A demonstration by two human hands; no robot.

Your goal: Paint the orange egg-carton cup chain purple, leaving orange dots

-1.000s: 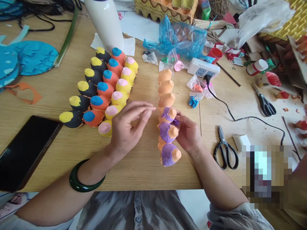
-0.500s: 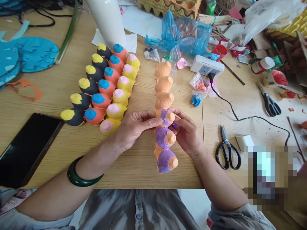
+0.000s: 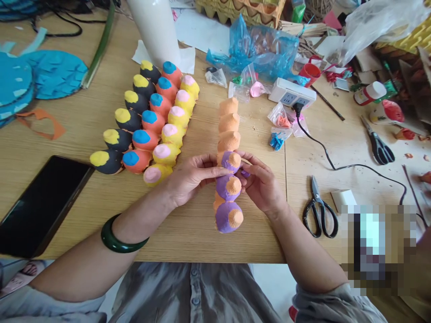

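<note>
A strip of egg-carton bumps (image 3: 229, 141) points away from me; its far bumps are plain orange, and the three nearest are purple with orange tips. My left hand (image 3: 197, 176) grips the strip's left side, thumb lying across it between purple bumps. At the strip's right side, my right hand (image 3: 262, 181) pinches a small lump of purple clay (image 3: 245, 173) beside the third bump from the near end. To the left lie painted rows: black bumps with yellow tips (image 3: 117, 138), orange-red with blue tips (image 3: 145, 138), yellow with pink tips (image 3: 171, 134).
A black phone (image 3: 43, 202) lies at the left. Scissors (image 3: 319, 211), a power strip (image 3: 292, 93) with a black cord and small clay bags (image 3: 279, 116) are on the right. Behind stand a white cylinder (image 3: 156, 31), a blue plastic bag (image 3: 262, 49) and egg trays (image 3: 242, 11).
The strip has turned in my hands, its near end shifting left and slightly away from me. My fingers keep nearly the same grip, and the whole view has shifted slightly.
</note>
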